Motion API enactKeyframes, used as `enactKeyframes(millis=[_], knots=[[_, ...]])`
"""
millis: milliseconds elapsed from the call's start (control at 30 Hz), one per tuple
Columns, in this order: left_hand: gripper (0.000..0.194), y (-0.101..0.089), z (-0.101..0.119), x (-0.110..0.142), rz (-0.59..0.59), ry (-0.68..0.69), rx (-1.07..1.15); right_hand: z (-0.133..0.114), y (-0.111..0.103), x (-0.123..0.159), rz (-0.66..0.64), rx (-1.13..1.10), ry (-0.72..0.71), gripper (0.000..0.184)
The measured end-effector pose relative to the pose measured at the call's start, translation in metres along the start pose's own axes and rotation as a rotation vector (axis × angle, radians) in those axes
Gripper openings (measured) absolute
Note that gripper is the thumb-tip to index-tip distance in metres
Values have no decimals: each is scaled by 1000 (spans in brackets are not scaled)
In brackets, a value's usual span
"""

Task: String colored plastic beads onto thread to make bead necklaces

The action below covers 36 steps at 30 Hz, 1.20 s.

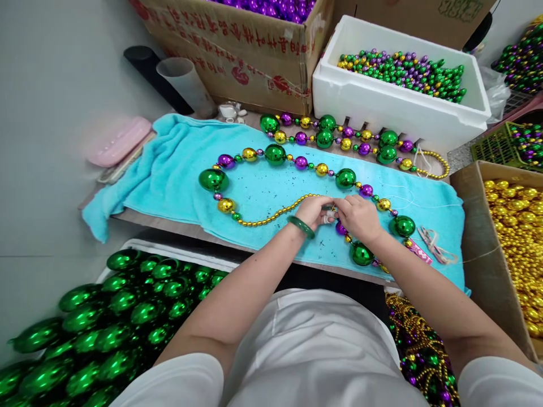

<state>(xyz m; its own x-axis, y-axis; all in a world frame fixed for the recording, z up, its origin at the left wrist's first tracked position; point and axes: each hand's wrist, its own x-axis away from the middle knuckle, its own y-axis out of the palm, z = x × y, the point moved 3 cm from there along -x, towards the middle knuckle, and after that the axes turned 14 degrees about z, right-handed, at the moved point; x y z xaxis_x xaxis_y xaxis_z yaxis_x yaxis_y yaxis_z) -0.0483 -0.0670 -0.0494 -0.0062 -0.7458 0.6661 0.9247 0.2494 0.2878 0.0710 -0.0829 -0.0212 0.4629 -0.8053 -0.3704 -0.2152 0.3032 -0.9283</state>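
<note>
A long bead necklace (275, 155) of big green, purple and gold balls lies in a loop on a turquoise towel (169, 169). Its ends are thin strands of small gold beads (271, 216). My left hand (313, 210), with a green bangle on the wrist, and my right hand (360, 217) meet over the towel's front middle. Both pinch the strand ends together around a small object that my fingers hide. A second finished necklace (339, 135) lies behind the first.
A white foam box (382, 102) of small mixed beads stands at the back. Cardboard boxes hold purple beads (271, 7) and gold beads (517, 237). Large green balls (106, 328) fill a tray at lower left. A pink case (119, 141) lies left; scissors (432, 246) right.
</note>
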Motion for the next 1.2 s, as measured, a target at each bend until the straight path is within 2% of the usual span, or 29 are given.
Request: enactKeyframes(millis=[100, 167, 233, 367, 433, 533, 600, 667, 833, 1000, 1100, 1200], knots=[[32, -4, 1, 3, -53, 42, -12, 4, 0, 1, -18, -80, 43, 30], [54, -7, 3, 5, -75, 164, -83, 10, 1, -1, -38, -190, 117, 28], [65, -10, 4, 6, -78, 342, -194, 17, 4, -3, -83, -372, 228, 23], [52, -15, 2, 5, -16, 697, -439, 32, 15, -8, -271, -838, 553, 9], [45, -17, 2, 6, 36, 919, -600, 38, 20, -8, -356, -1010, 710, 11], [37, -15, 0, 11, 43, 1256, -861, 42, 24, -6, -400, -1141, 853, 17], [31, -14, 0, 13, 35, 1388, -976, 43, 25, -5, -398, -1188, 900, 19], [27, -12, 0, 14, 33, 1442, -1038, 42, 25, -5, -389, -1221, 927, 19], [31, -9, 4, 20, 14, 1457, -1054, 39, 25, -8, -377, -1233, 964, 16], [24, -10, 2, 29, 91, 1472, -1154, 40, 31, -10, -392, -1131, 937, 10], [25, -9, -2, 29, 133, 1464, -1266, 40, 33, -9, -398, -1108, 907, 13], [26, -8, -3, 27, 165, 1435, -1287, 40, 31, -8, -403, -1097, 877, 18]])
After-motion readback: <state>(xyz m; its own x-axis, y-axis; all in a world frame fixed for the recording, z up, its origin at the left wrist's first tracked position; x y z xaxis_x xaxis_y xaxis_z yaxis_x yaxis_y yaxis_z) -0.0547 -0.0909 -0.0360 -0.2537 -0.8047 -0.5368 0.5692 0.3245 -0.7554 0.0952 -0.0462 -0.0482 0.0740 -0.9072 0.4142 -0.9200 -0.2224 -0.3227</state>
